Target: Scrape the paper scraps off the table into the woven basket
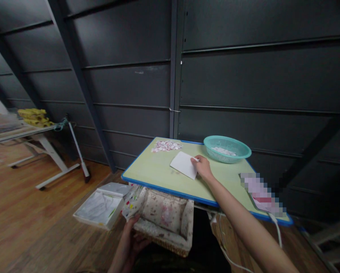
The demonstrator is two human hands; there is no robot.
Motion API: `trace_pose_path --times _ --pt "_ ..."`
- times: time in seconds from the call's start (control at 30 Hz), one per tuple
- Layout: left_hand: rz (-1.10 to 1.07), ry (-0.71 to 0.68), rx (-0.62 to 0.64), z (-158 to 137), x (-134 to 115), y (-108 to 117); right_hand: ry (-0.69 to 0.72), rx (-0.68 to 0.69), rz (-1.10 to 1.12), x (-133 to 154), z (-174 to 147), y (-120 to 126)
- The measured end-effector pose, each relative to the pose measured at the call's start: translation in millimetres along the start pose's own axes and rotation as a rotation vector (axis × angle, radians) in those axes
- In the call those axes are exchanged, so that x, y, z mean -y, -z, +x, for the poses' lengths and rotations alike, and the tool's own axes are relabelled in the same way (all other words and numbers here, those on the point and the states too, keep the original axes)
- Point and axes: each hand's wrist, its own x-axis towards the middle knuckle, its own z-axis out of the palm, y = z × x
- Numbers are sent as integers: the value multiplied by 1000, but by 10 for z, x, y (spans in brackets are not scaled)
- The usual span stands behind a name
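Note:
My right hand (201, 167) is closed on the edge of a white card (184, 163), which is held over the pale yellow tabletop (149, 167). My left hand (132, 235) grips the near left side of a lined wicker basket (184, 242), held just below the table's front edge. The basket's light, spotted cloth lining shows, with a faint pink patch inside. Beyond the card lies a heap of small white and reddish flat pieces (166, 146). To the right of the card stands a turquoise plastic basin (229, 146) with more whitish pieces in it.
A phone or tablet (260, 195), its screen blurred, lies at the table's right side with a white cable (278, 231). An open white box (94, 208) rests at lower left. Farther left stands another table with yellow items (35, 117). Dark panels (124, 83) rise behind.

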Motion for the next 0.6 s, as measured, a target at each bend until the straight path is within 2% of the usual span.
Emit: trace_pose_path --times 0.17,0.27,0.43,0.6 --pt "45 -15 -28 6 22 -17 -5 -113 -74 -13 -115 223" --pt "44 -21 -24 17 41 -21 27 -106 -154 -25 -262 296" --pt "43 2 -37 5 30 -58 64 -3 -61 -58 -390 223" --pt "70 -29 -80 -6 6 -75 70 -7 37 -70 -275 173"
